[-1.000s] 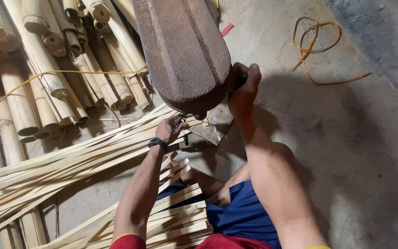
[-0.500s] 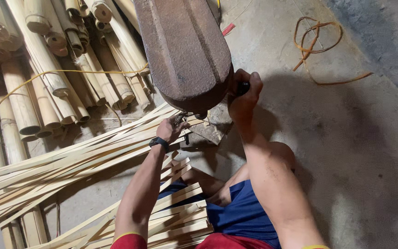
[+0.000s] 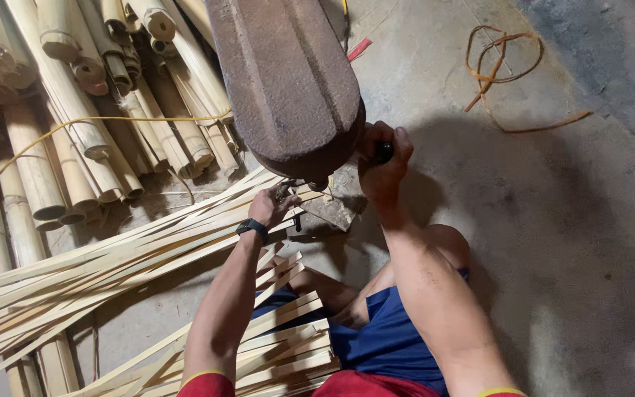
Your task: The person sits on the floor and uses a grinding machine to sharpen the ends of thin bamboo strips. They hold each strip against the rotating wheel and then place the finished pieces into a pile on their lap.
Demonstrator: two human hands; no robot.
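The right hand (image 3: pixel 382 165) is clenched around a dark handle (image 3: pixel 384 152) beside the rusty brown metal machine housing (image 3: pixel 288 81). The left hand (image 3: pixel 272 204) pinches pale split bamboo strips (image 3: pixel 112 265) under it.

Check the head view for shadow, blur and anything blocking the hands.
Head view: sharp overall, light even and soft. The rusty metal block looms close to the lens and hides part of what the left hand works on; the right hand grips a dark handle beside it. A broad shadow falls on the concrete floor to the right. No glare.
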